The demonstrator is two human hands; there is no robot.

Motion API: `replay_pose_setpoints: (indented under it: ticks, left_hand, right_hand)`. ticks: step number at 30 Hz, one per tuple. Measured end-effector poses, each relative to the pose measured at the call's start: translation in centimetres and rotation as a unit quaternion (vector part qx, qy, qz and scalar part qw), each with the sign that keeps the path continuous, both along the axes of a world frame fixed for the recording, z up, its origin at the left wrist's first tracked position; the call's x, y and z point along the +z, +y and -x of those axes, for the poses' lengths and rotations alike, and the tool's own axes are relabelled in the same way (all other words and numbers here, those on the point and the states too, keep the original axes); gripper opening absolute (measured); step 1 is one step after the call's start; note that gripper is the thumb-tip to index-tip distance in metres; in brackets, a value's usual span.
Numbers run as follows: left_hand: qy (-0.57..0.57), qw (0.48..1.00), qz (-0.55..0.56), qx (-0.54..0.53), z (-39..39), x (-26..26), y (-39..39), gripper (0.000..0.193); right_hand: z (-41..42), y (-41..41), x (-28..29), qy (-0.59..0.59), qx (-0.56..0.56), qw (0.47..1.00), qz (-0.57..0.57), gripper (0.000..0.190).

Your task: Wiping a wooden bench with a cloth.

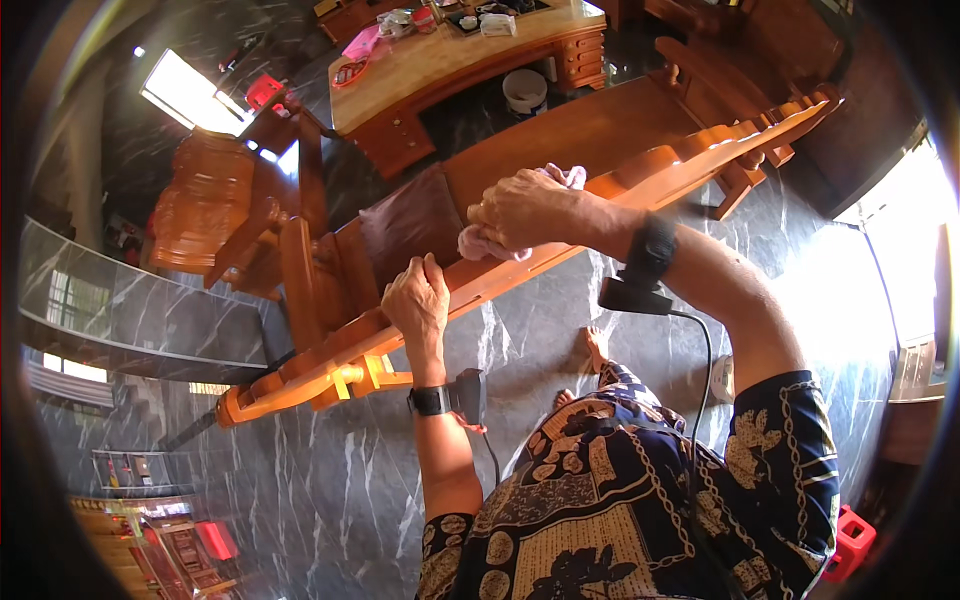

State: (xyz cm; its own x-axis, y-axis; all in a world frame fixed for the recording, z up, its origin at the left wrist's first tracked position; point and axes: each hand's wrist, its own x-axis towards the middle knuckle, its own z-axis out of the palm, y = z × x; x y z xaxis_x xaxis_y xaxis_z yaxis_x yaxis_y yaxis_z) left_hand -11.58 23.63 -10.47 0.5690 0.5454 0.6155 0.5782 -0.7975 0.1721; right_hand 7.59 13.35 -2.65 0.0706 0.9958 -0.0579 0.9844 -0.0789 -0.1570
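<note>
A long polished wooden bench (570,127) stands across the view in front of me, the outer side of its backrest (630,180) towards me. My right hand (521,210) clasps a crumpled pinkish cloth (491,246) at the top of this backrest. Bits of the cloth stick out on both sides of the hand. Farther left, my left hand (418,296) grips the backrest's top edge, its fingertips partly hidden. Beyond the two hands, a dark purplish-brown patch (412,217), perhaps a cloth or cover, lies on the seat.
Behind the bench stands a wooden desk (465,67) with a pale top bearing several small items. A white bucket (525,91) sits beneath it. At left is a carved wooden chair (202,202). A red plastic stool (851,540) stands at lower right. Cables (709,360) hang from both wrist devices.
</note>
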Motion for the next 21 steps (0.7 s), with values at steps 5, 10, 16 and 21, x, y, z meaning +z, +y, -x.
replay_pose_setpoints:
  ticks: [5, 10, 16, 21]
  left_hand:
    - [0.000, 1.000, 0.009, 0.005, -0.4, -0.4, 0.7, 0.032]
    - [-0.001, 0.999, 0.036, -0.006, -0.1, -0.3, 1.1, 0.033]
    - [-0.001, 0.999, 0.044, -0.014, -0.1, -0.3, 0.7, 0.034]
    - [0.009, 1.000, 0.007, -0.017, 0.1, -0.7, 0.8, 0.034]
  right_hand:
    - [0.2, 0.2, 0.8, 0.112, -0.066, 0.991, 0.042, 0.029]
    - [-0.1, -3.2, -2.0, -0.085, 0.071, 0.962, -0.251, 0.026]
    - [-2.6, -8.8, -2.4, -0.139, 0.054, 0.904, -0.401, 0.046]
    - [-5.1, -8.9, -2.3, -0.127, 0.043, 0.910, -0.391, 0.035]
